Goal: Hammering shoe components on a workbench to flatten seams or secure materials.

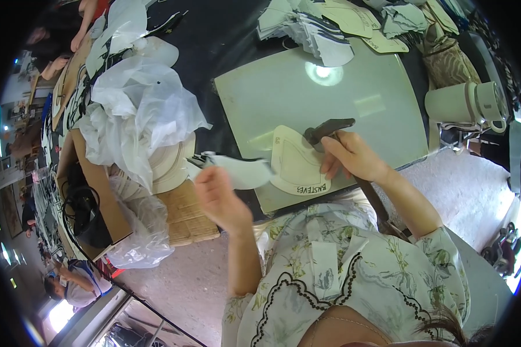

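Floral blouse (pixel 353 272) fills the lower edge of the head view, worn by a person standing at a dark workbench (pixel 214 40). Their left hand (pixel 219 196) is raised over the bench edge, fingers curled and pinching a pale cut piece (pixel 246 172) that sticks out to the right, a dark strip showing at its far end. Their right hand (pixel 353 156) is wrapped tight around the handle of a hammer (pixel 329 128), whose dark head rests on a cream pattern piece (pixel 295 162) lying at the near edge of a pale green cutting board (pixel 330 92).

Stacks of similar cut pieces (pixel 312 26) crowd the far side of the board, a heap of clear plastic bags (pixel 139 110) spills over cardboard boxes (pixel 182 214) to the left, and a white lidded jug (pixel 466 103) stands at the right. Other workers' hands appear at the top left, well apart.

Risk, by judgement: the pattern piece overhangs the board's near edge, so a glancing blow could skid it off; and the left fingers, if brought in beside the hammer head to place the held piece, could be struck.
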Available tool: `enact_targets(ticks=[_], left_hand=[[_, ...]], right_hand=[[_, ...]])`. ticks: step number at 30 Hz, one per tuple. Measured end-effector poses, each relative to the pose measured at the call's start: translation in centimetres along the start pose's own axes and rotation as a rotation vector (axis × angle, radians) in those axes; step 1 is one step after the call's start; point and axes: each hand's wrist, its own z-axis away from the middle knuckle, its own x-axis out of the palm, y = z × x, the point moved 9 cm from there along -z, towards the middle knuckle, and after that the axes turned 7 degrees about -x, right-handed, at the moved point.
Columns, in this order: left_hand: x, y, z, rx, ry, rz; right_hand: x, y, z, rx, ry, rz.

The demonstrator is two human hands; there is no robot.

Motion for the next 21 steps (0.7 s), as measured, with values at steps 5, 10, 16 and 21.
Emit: enact_targets(ticks=[5, 10, 16, 21], left_hand=[[-5.7, 1.3, -3.5, -0.137, 0.078, 0.171], [-9.1, -2.6, -4.0, -0.002, 0.259, -0.234], [-9.1, -2.0, -3.9, 0.127, 0.281, -0.25], [-12.1, 0.9, -8.7, 0.076, 0.004, -0.259]], right_hand=[[-2.2, 0.3, -0.9, -0.015, 0.01, 0.092], [-1.9, -0.5, -1.7, -0.044, -0.014, 0.126], [-3.6, 0.6, -1.7, -0.054, 0.036, 0.087], [-4.9, 0.9, -1.4, -0.063, 0.055, -0.02]])
